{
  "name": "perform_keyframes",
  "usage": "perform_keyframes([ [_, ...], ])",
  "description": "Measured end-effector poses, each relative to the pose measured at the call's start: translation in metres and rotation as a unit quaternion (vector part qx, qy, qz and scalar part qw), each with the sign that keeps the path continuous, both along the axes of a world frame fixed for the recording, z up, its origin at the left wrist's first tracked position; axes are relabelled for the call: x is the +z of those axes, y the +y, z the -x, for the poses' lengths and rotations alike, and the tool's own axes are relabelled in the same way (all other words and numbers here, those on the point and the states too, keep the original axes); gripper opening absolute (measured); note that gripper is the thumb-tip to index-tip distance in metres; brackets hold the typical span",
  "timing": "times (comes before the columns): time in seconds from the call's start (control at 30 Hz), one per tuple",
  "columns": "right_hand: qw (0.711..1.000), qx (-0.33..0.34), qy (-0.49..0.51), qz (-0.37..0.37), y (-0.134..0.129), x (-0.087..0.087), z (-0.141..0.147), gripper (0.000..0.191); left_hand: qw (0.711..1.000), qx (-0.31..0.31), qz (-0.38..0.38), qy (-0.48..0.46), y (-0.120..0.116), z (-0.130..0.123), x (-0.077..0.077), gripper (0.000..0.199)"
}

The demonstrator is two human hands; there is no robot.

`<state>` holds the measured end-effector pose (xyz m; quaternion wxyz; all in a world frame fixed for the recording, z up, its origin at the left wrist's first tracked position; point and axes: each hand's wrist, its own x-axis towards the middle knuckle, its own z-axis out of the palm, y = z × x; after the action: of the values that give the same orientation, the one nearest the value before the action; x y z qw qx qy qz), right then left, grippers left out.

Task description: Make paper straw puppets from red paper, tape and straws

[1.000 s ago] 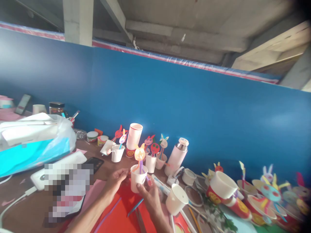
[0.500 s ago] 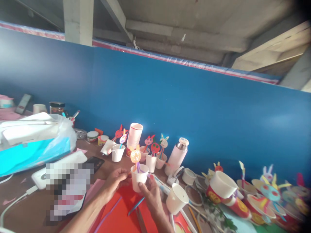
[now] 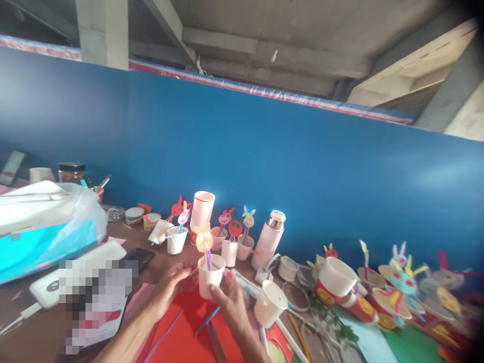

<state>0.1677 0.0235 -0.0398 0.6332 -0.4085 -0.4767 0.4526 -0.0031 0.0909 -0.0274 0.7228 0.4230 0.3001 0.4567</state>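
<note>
A white paper cup [image 3: 210, 283] stands upright over red paper [image 3: 189, 322], held by my right hand [image 3: 232, 307] with the thumb on its front. An orange paper cat face [image 3: 204, 242] rises from the cup on orange and purple strips. My left hand [image 3: 170, 287] is at the cup's left side, its fingers closed around a small orange strip [image 3: 194, 272] there; part of the grip is hidden. On the red paper lie a blue pen [image 3: 207, 320] and a purple strip [image 3: 166, 333].
Behind stand several cups with paper animals [image 3: 229, 252], a stack of cups [image 3: 203, 210] and a pink thermos [image 3: 267, 239]. Right of my hand is another white cup [image 3: 271, 304], beyond it more decorated cups [image 3: 391, 307]. At left lie a white power bank [image 3: 81, 272] and a plastic bag [image 3: 86, 212].
The view has turned slightly right, so things sit further left. Both hands stay at the cup, and the orange strip at my left fingers shows a little more.
</note>
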Motion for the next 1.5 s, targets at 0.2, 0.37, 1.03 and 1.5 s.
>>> perform_keyframes([
  [0.2, 0.999, 0.016, 0.028, 0.002, -0.002, 0.005, -0.002, 0.045, 0.997, 0.027, 0.053, -0.045, 0.004, 0.002, -0.006, 0.033],
  [0.37, 0.998, 0.061, 0.017, -0.012, -0.006, 0.018, -0.005, 0.042, 0.996, -0.030, 0.027, -0.074, 0.000, -0.001, -0.008, 0.024],
  [1.03, 0.997, 0.036, -0.060, -0.014, 0.001, 0.010, 0.000, 0.052, 0.982, 0.026, -0.141, 0.121, -0.011, -0.007, 0.005, 0.053],
  [1.5, 0.983, -0.147, -0.108, 0.020, 0.001, 0.023, -0.022, 0.030, 0.954, 0.196, -0.151, 0.167, 0.009, 0.013, 0.002, 0.056],
])
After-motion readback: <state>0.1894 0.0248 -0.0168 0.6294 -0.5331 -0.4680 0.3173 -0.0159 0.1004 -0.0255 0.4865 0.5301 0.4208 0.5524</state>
